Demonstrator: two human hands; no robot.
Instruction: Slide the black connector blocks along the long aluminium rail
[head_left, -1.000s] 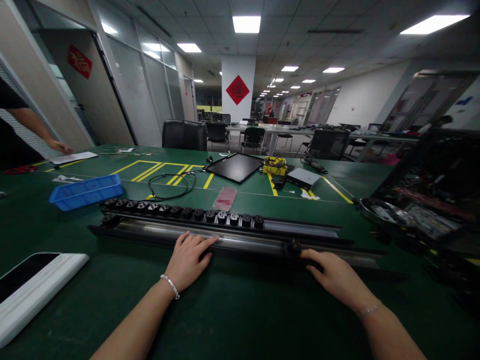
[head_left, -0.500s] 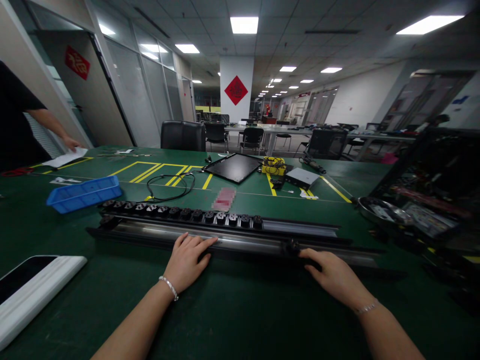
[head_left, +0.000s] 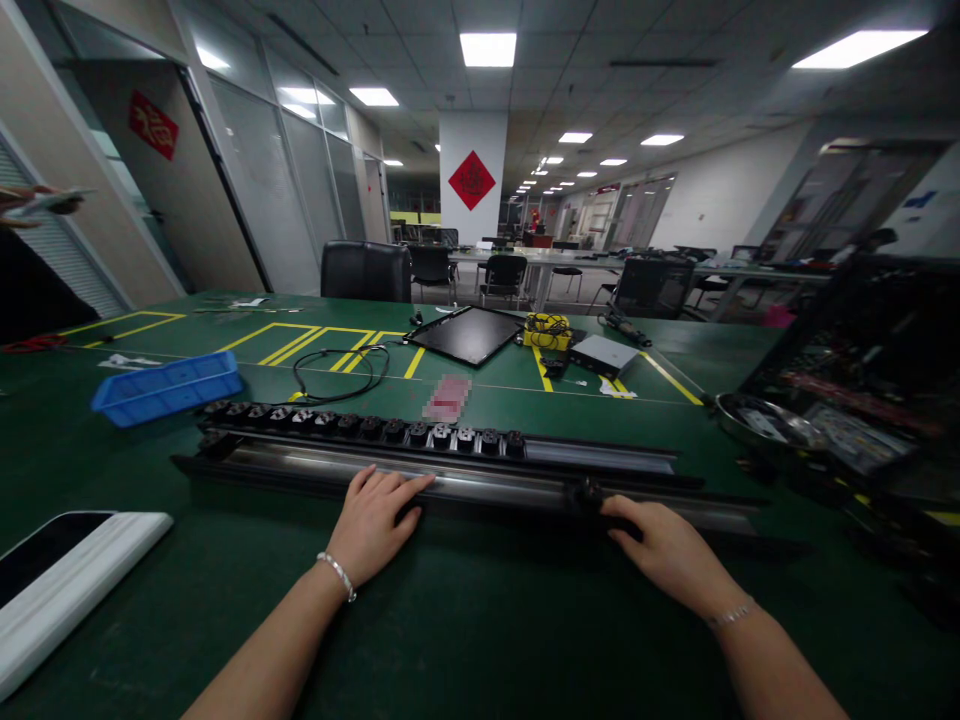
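Observation:
A long black metal channel (head_left: pixel 480 490) with a shiny inner face lies across the green table in front of me. My left hand (head_left: pixel 379 520) rests on its near edge, fingers spread over the metal. At the right part of the channel sits a small black socket module (head_left: pixel 587 493). My right hand (head_left: pixel 656 545) has its fingertips bent against this module's right side, thumb below; the exact grip is partly hidden. Behind the channel runs a second rail (head_left: pixel 600 457), its left part filled with a row of several black sockets (head_left: pixel 371 428).
Around the rails are a blue bin (head_left: pixel 169 388), a black cable loop (head_left: pixel 341 372), a dark flat panel (head_left: pixel 471 335), a grey box (head_left: pixel 604 354) and a metal bowl (head_left: pixel 769 418). A white device (head_left: pixel 82 570) lies at near left. Another person's hands (head_left: pixel 37 203) hold something pale.
The other person at far left has lifted the white paper off the table and shifted leftward. My right hand and the socket module have moved very slightly right; my left hand stays put.

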